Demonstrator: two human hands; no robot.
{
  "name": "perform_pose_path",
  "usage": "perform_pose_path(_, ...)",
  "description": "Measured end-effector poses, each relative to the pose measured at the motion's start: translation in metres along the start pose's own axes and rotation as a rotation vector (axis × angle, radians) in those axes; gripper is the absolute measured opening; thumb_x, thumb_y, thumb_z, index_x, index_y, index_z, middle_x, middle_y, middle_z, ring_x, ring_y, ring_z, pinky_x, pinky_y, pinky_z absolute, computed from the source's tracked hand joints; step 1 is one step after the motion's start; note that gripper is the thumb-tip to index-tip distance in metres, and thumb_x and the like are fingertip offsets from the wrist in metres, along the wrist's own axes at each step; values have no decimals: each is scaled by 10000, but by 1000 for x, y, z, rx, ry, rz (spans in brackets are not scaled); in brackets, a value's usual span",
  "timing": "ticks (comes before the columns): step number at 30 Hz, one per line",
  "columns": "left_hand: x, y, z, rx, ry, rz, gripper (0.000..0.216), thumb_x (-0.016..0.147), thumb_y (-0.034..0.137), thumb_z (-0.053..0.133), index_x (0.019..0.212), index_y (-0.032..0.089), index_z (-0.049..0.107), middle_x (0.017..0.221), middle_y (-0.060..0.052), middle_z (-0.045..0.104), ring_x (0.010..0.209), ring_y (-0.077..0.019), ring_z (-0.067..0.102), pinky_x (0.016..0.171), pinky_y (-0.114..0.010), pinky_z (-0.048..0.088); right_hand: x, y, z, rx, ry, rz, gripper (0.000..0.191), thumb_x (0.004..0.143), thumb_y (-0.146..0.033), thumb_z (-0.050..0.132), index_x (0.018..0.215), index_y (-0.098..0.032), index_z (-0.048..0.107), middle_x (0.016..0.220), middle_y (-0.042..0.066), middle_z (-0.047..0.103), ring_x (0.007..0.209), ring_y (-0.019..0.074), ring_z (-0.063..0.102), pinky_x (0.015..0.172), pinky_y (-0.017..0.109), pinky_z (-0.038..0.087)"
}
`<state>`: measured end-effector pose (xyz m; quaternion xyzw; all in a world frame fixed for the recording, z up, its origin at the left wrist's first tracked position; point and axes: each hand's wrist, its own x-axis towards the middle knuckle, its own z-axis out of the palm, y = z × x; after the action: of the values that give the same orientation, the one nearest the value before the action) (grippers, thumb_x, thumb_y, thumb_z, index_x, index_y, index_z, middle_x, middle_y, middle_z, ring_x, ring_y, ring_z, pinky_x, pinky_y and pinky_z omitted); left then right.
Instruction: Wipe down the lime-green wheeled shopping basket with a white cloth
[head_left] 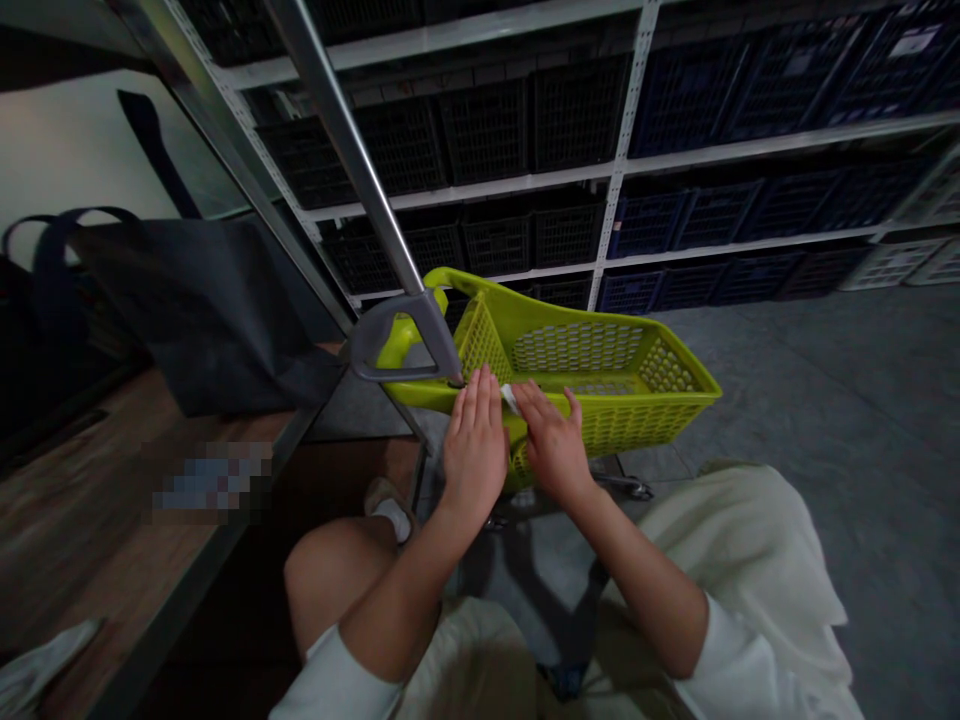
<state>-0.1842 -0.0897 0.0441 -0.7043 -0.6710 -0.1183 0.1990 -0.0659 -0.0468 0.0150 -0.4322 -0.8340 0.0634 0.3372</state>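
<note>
A lime-green plastic shopping cart (622, 403) with perforated walls stands in front of my knees. My left hand (478, 440) lies flat on its near rim, fingers stretched out and together. Just to its right, my right hand (553, 435) bends over the same rim, little finger raised. Beneath its fingertips a small white piece of cloth or paper (510, 398) pokes out; most of it is hidden. A grey loop-shaped handle piece (409, 335) sits at the cart's left end, close to my left fingertips, and a metal pole (352, 140) rises from it.
Behind the cart, white metal shelves (611, 200) hold rows of dark crates (487, 125). At left a wooden bench (75, 480) carries a dark bag (217, 310), a blurred-out patch and a white cloth (45, 665). Grey floor (847, 400) extends to the right.
</note>
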Motion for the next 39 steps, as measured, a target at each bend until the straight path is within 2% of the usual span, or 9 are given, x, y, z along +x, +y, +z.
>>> perform_pose_path(6, 0, 0, -5, -24, -22, -6, 697, 919, 201, 501, 1535, -19, 263, 1647, -192, 224, 1538, -287, 208, 1255, -445, 241, -36, 87, -15, -149, 42, 145, 613, 856, -42, 373, 1429, -224, 490, 1486, 78, 549, 1422, 199, 453, 1207, 536, 105)
perform_pose_path(9, 1, 1, -4, -37, -14, -4, 704, 915, 201, 505, 1539, -9, 256, 1650, -187, 221, 1539, -279, 206, 1255, -442, 240, -44, 109, -19, -182, 111, 227, 589, 854, -54, 378, 1391, -240, 533, 1447, 79, 588, 1387, 217, 498, 1200, 586, 70)
perform_pose_path(11, 1, 1, -2, -53, -1, 1, 704, 912, 192, 500, 1541, -6, 252, 1647, -191, 228, 1539, -279, 204, 1253, -449, 246, -40, 104, -18, -178, 153, 275, 577, 845, -54, 383, 1368, -224, 558, 1419, 104, 609, 1372, 242, 515, 1189, 623, 55)
perform_pose_path(14, 1, 2, 0, -66, 25, 7, 690, 909, 167, 480, 1538, -6, 255, 1638, -202, 250, 1538, -287, 204, 1245, -471, 263, -23, 65, -11, -119, 141, 289, 575, 820, -31, 379, 1333, -188, 586, 1387, 136, 629, 1361, 258, 525, 1184, 635, 68)
perform_pose_path(20, 1, 1, 4, -37, 24, -14, 626, 918, 102, 372, 1531, 14, 290, 1630, -190, 282, 1537, -262, 205, 1243, -455, 277, 10, -21, 3, 41, 28, 49, 597, 838, -39, 382, 1403, -176, 519, 1457, 112, 573, 1412, 209, 464, 1227, 524, 78)
perform_pose_path(23, 0, -1, 3, -55, 33, -3, 646, 922, 134, 400, 1544, 25, 264, 1630, -192, 282, 1537, -268, 208, 1240, -475, 276, 3, -8, 4, 29, 19, 11, 652, 821, -24, 385, 1441, -202, 478, 1480, 92, 553, 1421, 199, 451, 1228, 538, 39)
perform_pose_path(32, 0, 1, -4, -70, 1, 1, 704, 911, 204, 505, 1537, -6, 261, 1641, -200, 245, 1539, -290, 204, 1250, -460, 248, -45, 106, -18, -198, 122, 198, 613, 852, -59, 393, 1422, -255, 505, 1454, 81, 581, 1391, 216, 491, 1204, 564, 70)
perform_pose_path(35, 1, 3, -2, -89, 20, -1, 713, 905, 195, 498, 1547, 16, 245, 1640, -199, 247, 1538, -286, 207, 1244, -474, 259, -38, 94, -15, -196, 166, 276, 584, 847, -60, 394, 1388, -222, 540, 1424, 116, 603, 1375, 248, 509, 1190, 597, 76)
perform_pose_path(39, 0, 3, 3, -96, 45, 0, 687, 908, 155, 456, 1548, 23, 244, 1632, -203, 268, 1535, -285, 211, 1239, -485, 270, -10, 29, -3, -78, 82, 195, 601, 807, -20, 386, 1363, -172, 556, 1415, 128, 608, 1373, 239, 511, 1199, 567, 106)
